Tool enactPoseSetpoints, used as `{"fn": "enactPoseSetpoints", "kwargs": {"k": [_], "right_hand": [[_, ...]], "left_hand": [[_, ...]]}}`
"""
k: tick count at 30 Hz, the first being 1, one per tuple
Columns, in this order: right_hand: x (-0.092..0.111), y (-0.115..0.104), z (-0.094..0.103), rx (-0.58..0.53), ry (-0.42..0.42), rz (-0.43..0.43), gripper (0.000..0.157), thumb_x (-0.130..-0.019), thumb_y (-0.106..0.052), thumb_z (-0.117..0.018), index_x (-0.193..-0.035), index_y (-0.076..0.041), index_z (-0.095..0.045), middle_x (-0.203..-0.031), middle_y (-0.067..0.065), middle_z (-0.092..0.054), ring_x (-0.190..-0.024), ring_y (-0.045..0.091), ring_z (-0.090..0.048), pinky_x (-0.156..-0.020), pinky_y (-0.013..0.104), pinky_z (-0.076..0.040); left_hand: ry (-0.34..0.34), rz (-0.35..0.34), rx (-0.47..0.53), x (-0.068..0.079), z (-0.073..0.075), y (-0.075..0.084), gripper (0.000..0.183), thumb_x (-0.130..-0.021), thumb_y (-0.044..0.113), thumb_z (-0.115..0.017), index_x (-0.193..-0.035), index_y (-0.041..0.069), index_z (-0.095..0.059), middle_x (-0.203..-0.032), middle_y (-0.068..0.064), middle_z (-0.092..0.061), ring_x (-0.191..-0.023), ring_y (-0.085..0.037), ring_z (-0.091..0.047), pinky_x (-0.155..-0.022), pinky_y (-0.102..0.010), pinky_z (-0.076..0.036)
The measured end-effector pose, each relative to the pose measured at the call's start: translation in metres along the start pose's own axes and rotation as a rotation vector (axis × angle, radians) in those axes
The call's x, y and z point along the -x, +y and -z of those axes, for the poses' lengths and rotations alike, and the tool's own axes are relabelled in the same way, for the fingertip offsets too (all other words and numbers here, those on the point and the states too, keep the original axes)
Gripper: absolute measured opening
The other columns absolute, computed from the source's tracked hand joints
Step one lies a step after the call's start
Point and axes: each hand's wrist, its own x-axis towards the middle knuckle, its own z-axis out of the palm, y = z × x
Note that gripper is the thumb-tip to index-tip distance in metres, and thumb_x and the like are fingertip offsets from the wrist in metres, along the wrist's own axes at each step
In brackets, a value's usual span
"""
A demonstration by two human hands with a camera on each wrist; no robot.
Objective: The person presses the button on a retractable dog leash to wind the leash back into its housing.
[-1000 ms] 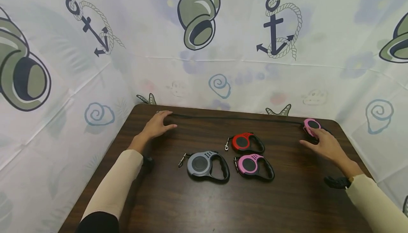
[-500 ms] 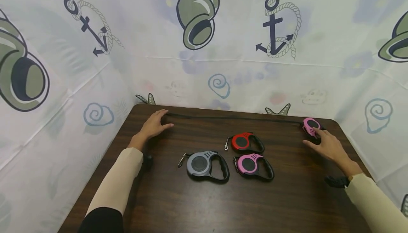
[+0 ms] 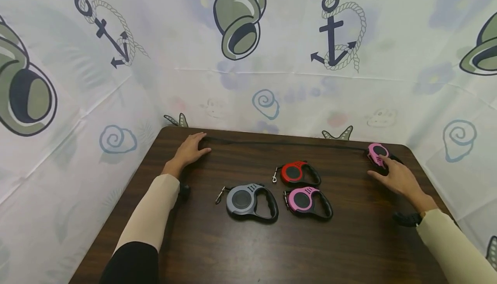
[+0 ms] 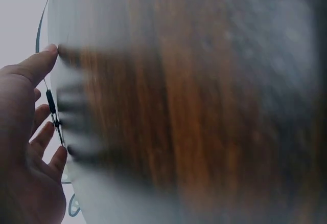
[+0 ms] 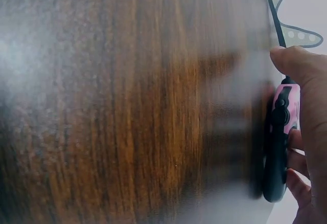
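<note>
A pink-and-black retractable dog leash (image 3: pixel 375 150) lies at the table's far right, its black cord (image 3: pixel 287 143) pulled out along the back edge. My right hand (image 3: pixel 397 178) rests its fingertips on the casing, thumb held apart. At the far left my left hand (image 3: pixel 189 149) lies over the cord's other end, fingers spread and thumb out to the side. The left wrist view shows the cord's metal clip (image 4: pixel 57 124) beside those fingers; in the head view the hand hides it. In the right wrist view the leash's black handle (image 5: pixel 276 178) is beside the right fingers.
Mid-table lie a grey retractable leash (image 3: pixel 240 200), a red one (image 3: pixel 292 172) and a second pink one (image 3: pixel 300 200), each with its clip to the left. A patterned cloth (image 3: pixel 186 94) rises behind the brown table (image 3: pixel 233 254).
My left hand has shifted slightly left, over the clip that showed past its fingertips a second ago. The right hand stays on the pink leash with little movement.
</note>
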Motion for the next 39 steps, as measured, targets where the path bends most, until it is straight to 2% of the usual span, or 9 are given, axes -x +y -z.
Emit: {"fn": "enactPoseSetpoints", "kwargs": {"k": [7,12,19,29,39], "right_hand": [[-0.001,-0.001,0.001,0.008,-0.001,0.005,0.088,-0.099,-0.052,-0.07,-0.144,0.019,-0.045,-0.134,0.049,-0.052,-0.117,0.066,-0.054,-0.099,0.076,-0.044],[-0.001,0.001,0.001,0.011,-0.001,0.002,0.088,-0.099,-0.052,-0.07,-0.145,0.018,-0.045,-0.133,0.048,-0.053,-0.117,0.066,-0.055,-0.098,0.076,-0.044],[0.001,0.002,0.0,0.002,-0.008,-0.011,0.089,-0.098,-0.053,-0.071,-0.146,0.017,-0.045,-0.133,0.047,-0.054,-0.117,0.065,-0.055,-0.098,0.075,-0.045],[0.004,0.005,0.001,0.015,0.002,-0.016,0.09,-0.097,-0.052,-0.073,-0.146,0.018,-0.045,-0.133,0.047,-0.053,-0.118,0.065,-0.054,-0.099,0.076,-0.044],[0.004,0.01,-0.001,0.015,0.039,-0.001,0.079,-0.096,-0.036,-0.08,-0.143,0.018,-0.047,-0.132,0.049,-0.053,-0.115,0.066,-0.056,-0.094,0.075,-0.046]], "left_hand": [[0.037,0.009,-0.046,-0.004,-0.002,0.002,0.068,-0.105,0.032,-0.068,-0.158,-0.002,-0.043,-0.164,-0.025,-0.041,-0.153,-0.046,-0.032,-0.122,-0.065,-0.028],[0.047,0.022,-0.064,-0.002,0.002,0.003,0.058,-0.105,0.03,-0.069,-0.152,0.0,-0.053,-0.159,-0.024,-0.048,-0.15,-0.046,-0.037,-0.122,-0.063,-0.03],[0.057,0.02,-0.058,0.003,0.005,0.003,0.045,-0.103,0.026,-0.073,-0.14,0.001,-0.066,-0.145,-0.025,-0.058,-0.137,-0.048,-0.049,-0.113,-0.064,-0.04],[0.043,-0.004,-0.015,0.007,0.01,-0.002,0.029,-0.1,0.017,-0.075,-0.126,0.004,-0.076,-0.134,-0.021,-0.066,-0.131,-0.045,-0.055,-0.107,-0.063,-0.046],[0.029,-0.02,-0.012,0.013,0.016,-0.005,0.024,-0.098,0.019,-0.078,-0.12,0.009,-0.08,-0.128,-0.017,-0.069,-0.125,-0.043,-0.059,-0.103,-0.064,-0.048]]}}
